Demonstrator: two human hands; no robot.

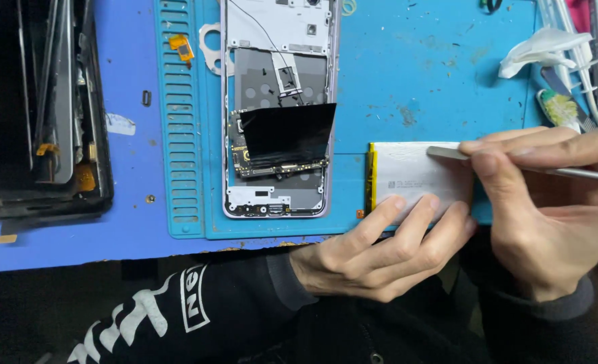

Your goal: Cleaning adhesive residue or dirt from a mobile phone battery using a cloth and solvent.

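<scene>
Your right hand (548, 202) is closed around a thin metal tool (568, 172), pinched between thumb and fingers, with its flat tip lying on the top face of the battery (413, 175). Your left hand (386, 246) is curled over the battery's near edge, fingertips (399, 202) pressing down on the white face to pin it. The battery lies flat on the blue mat (393, 81), just right of the opened phone (278, 114).

That tip is the main worry. It is metal and the pouch is soft, so if you dig in or lever hard, the tip could pierce or crease the cell, and a damaged cell can heat up or vent. Keep the blade flat and shallow.

Your left fingertips sit close to the tool's line of travel; a slip toward you would likely run the tip into them.

The battery hangs near the mat's front edge, so a hard push could slide it off.

A black flap (289, 131) stands loose over the phone's board (278, 165); a stray elbow or sleeve could snag it.
</scene>
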